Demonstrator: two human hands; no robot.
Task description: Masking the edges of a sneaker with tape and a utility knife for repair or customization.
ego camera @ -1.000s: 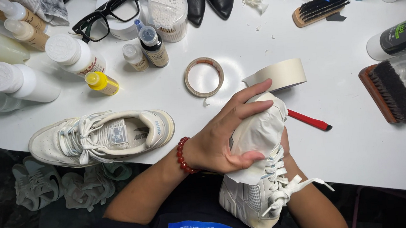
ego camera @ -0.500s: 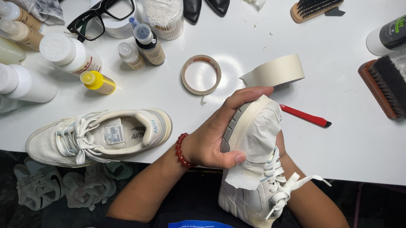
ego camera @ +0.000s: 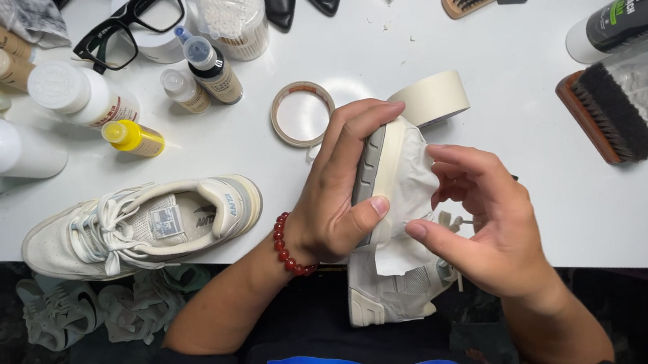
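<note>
Black-labelled bottle [ego camera: 635, 11] top right — yellow bottle [ego camera: 134, 138] left.

A single view, from a camera on the person's head, looks almost straight down on the white worktop [ego camera: 484, 40]. It sits close: both forearms rise from 6 o'clock, and the left hand [ego camera: 341, 196] and right hand [ego camera: 487, 229] meet just below centre. The worktop's near edge curves from 9 o'clock towards 4 o'clock; its far side runs out of frame at 12 o'clock.
</note>
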